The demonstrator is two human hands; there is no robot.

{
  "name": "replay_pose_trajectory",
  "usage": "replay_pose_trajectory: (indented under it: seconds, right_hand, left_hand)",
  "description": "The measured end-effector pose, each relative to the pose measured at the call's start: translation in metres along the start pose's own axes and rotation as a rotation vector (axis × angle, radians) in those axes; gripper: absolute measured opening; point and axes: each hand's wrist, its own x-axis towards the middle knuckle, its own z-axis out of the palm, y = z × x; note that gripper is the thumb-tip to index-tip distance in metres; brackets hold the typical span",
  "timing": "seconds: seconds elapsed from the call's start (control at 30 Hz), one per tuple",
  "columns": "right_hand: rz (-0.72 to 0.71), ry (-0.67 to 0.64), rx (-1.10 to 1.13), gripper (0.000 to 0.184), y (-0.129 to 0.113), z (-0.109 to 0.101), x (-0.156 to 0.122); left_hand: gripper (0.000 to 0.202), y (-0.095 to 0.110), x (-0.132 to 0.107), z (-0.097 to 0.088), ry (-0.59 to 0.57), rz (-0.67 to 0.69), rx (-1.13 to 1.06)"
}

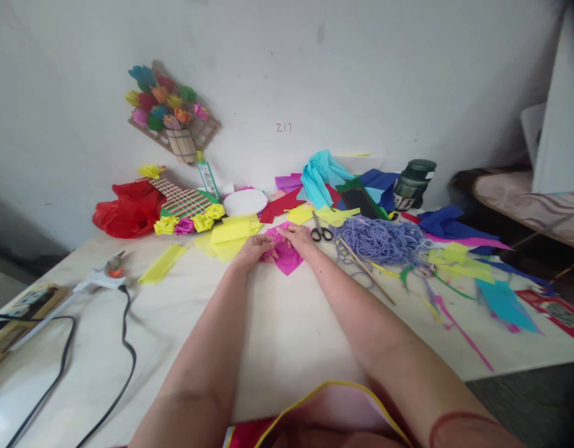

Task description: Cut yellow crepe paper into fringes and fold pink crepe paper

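A piece of magenta crepe paper (287, 261) is held between my two hands near the middle of the table. My left hand (256, 250) pinches its left edge. The fingers of my right hand (296, 239) are closed on its upper right side. Just right of my right hand lie black-handled scissors (322, 234), their blades pointing away from me. Folded yellow crepe paper (231, 233) lies behind and left of my left hand.
A tangled heap of purple yarn (380, 239) and a wooden stick (368, 272) lie to the right, among paper scraps. On the left are a glue gun (102, 277), black cables (128, 336) and a power strip (23, 317). A dark green jar (413, 185) stands at the back.
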Motion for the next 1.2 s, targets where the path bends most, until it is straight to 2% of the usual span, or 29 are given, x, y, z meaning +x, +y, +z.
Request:
replay_pose_trajectory:
  seconds: [0.27, 0.33, 0.47, 0.57, 0.8, 1.07, 1.2]
  right_hand:
    - [-0.122, 0.12, -0.205, 0.036, -0.0004, 0.0044, 0.0004]
    - [-0.101, 0.1, -0.173, 0.036, 0.0007, 0.0039, 0.0009]
    - [0.008, -0.004, 0.029, 0.033, 0.0022, 0.0018, 0.0013]
    - [0.022, -0.006, 0.094, 0.034, 0.002, 0.0011, 0.0009]
    - [-0.038, 0.122, -0.042, 0.035, 0.0028, 0.0017, 0.0021]
    - [-0.126, 0.093, -0.089, 0.035, 0.0033, 0.0002, 0.0024]
    - [-0.157, 0.146, -0.197, 0.036, 0.0019, -0.0009, 0.0032]
  left_hand:
    - [0.024, 0.0016, -0.0017, -0.001, -0.03, -0.005, -0.001]
    - [0.023, 0.003, -0.0028, -0.0007, -0.033, -0.006, -0.007]
    - [0.023, 0.005, -0.0043, 0.0, -0.049, -0.008, -0.016]
    - [0.024, 0.0058, -0.0048, 0.0005, -0.05, -0.018, -0.017]
    - [0.022, 0.0066, -0.0051, 0.0006, -0.077, -0.005, 0.016]
    - [0.021, 0.006, -0.0051, -0.0002, -0.079, -0.01, -0.002]
    - [0.022, 0.0062, -0.0048, 0.0003, -0.086, -0.025, -0.002]
